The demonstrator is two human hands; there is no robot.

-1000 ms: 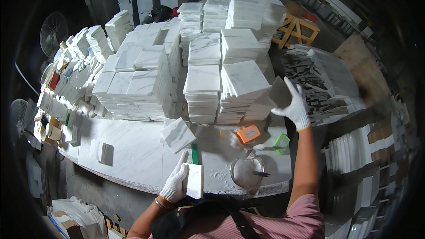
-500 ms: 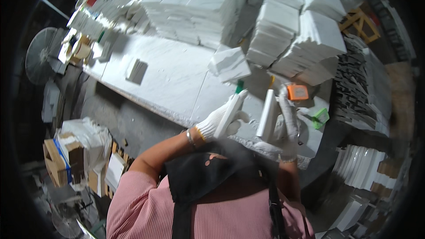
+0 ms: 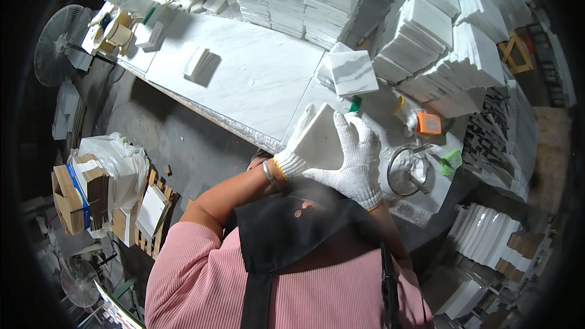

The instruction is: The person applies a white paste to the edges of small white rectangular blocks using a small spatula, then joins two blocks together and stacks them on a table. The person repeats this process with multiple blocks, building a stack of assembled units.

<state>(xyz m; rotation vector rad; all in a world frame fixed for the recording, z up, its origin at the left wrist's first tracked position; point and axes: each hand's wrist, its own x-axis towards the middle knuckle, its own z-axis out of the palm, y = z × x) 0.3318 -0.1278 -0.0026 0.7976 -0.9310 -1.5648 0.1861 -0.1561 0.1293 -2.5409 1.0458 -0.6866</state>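
Note:
Both my hands wear white knitted gloves. Between them, above the near edge of the stone-topped table, is a pale marble tile (image 3: pixel 319 136), tilted with its broad face up. My left hand (image 3: pixel 295 153) grips it along the left side, fingers pointing away from me. My right hand (image 3: pixel 358 159) lies over its right side, thumb across the near part and fingers along the far right edge. Whether a second tile lies underneath cannot be seen. Just beyond my right fingers are a small green block (image 3: pixel 355 104) and a grey-veined marble tile (image 3: pixel 353 73).
Tall stacks of marble tiles (image 3: pixel 420 27) line the table's (image 3: pixel 244 73) far side. On the right sit a round metal ring-shaped piece (image 3: pixel 390 173), an orange tape measure (image 3: pixel 429 123) and a green object (image 3: pixel 451 161). Small tiles (image 3: pixel 198 64) stand farther left. Wrapped cartons (image 3: pixel 97 183) rest on the floor.
Half a second ago each hand held a separate tile on edge, apart. My hands have come together around one visible tile, its face turned up. The right hand moved left, uncovering the metal ring.

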